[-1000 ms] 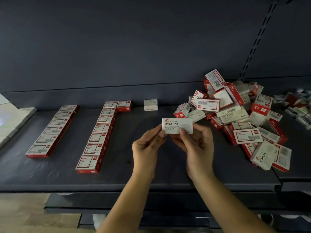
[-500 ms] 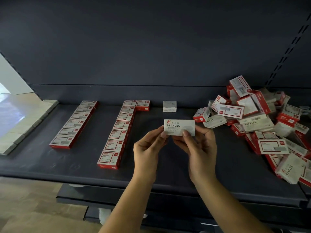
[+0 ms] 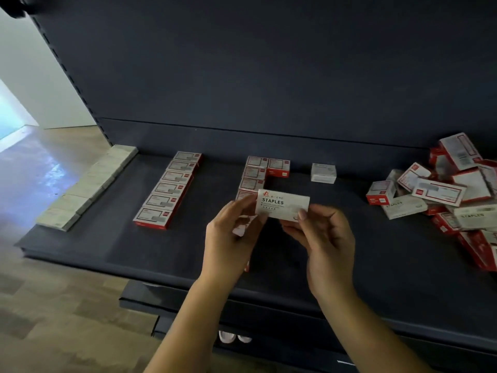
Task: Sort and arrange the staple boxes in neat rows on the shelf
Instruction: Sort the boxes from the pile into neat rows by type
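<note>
Both hands hold one white box marked STAPLES (image 3: pixel 282 207) above the dark shelf (image 3: pixel 107 238). My left hand (image 3: pixel 231 238) pinches its left end and my right hand (image 3: pixel 322 238) pinches its right end. On the shelf lie a row of pale white boxes (image 3: pixel 88 184) at the far left, a row of red-and-white boxes (image 3: pixel 168 189), and a second red-and-white row (image 3: pixel 254 170) partly hidden behind my hands, with one more red box (image 3: pixel 279 167) beside its far end. A lone white box (image 3: pixel 323 172) stands at the back.
A loose heap of red-and-white and white staple boxes (image 3: pixel 451 192) covers the right part of the shelf. The shelf's dark back panel (image 3: pixel 269 76) rises behind. A lower shelf edge (image 3: pixel 188 305) juts out below, with wooden floor (image 3: pixel 53 305) to the left.
The view has swung left, so the rows and heap sit further right in frame and the pale row at far left has come into sight. Both hands still hold the white box.
</note>
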Action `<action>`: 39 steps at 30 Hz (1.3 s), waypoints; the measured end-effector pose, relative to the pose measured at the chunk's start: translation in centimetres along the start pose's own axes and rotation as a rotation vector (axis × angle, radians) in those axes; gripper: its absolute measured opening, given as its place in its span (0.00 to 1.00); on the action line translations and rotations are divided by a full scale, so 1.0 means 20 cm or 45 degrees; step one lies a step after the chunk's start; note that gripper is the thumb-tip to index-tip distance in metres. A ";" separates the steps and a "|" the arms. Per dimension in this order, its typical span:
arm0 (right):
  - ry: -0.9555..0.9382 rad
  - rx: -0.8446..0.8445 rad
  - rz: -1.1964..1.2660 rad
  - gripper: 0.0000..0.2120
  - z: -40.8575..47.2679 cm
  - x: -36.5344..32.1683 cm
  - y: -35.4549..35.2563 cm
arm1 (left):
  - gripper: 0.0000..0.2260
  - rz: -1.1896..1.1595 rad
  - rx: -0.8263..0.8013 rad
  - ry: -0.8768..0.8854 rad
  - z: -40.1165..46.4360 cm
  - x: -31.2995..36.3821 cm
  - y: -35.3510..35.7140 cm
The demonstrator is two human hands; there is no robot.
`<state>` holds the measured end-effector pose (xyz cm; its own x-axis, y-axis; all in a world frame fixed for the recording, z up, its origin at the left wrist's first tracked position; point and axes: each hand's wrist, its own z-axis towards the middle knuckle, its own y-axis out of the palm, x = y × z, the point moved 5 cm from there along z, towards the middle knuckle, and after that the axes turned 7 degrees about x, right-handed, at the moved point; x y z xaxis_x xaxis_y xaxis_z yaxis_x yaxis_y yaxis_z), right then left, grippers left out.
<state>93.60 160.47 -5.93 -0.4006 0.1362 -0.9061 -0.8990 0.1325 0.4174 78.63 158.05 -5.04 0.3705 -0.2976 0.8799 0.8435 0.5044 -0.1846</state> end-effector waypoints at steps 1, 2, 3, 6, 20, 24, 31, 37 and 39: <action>0.004 -0.016 -0.002 0.12 -0.02 0.02 0.05 | 0.15 0.140 -0.023 0.094 0.02 -0.02 -0.05; 0.010 -0.035 0.000 0.13 -0.04 0.04 0.10 | 0.19 0.255 -0.048 0.187 0.03 -0.04 -0.10; 0.012 -0.054 -0.002 0.15 -0.06 0.07 0.15 | 0.21 0.348 -0.071 0.274 0.05 -0.06 -0.15; 0.015 -0.089 -0.043 0.14 -0.13 0.14 0.32 | 0.24 0.536 -0.108 0.464 0.11 -0.10 -0.33; 0.188 -0.255 -0.137 0.12 -0.37 0.53 0.98 | 0.14 0.797 -0.417 0.927 0.28 -0.30 -0.93; 0.141 -0.432 -0.459 0.07 -0.43 0.65 1.11 | 0.15 0.851 -0.524 0.852 0.28 -0.41 -1.13; -0.673 -0.870 -1.435 0.17 -0.53 0.73 1.42 | 0.17 1.109 -0.569 0.765 0.26 -0.64 -1.52; -0.732 -0.954 -1.505 0.15 -0.58 0.81 1.54 | 0.18 1.236 -0.497 0.730 0.25 -0.75 -1.76; -0.726 -0.963 -1.507 0.15 -0.59 0.83 1.55 | 0.27 1.211 -0.528 0.655 0.24 -0.82 -1.79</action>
<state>56.96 155.22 -8.75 0.5569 0.6899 -0.4625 -0.5917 -0.0613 -0.8038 40.49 148.70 -10.73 0.9581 -0.2831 0.0439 0.1665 0.4255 -0.8895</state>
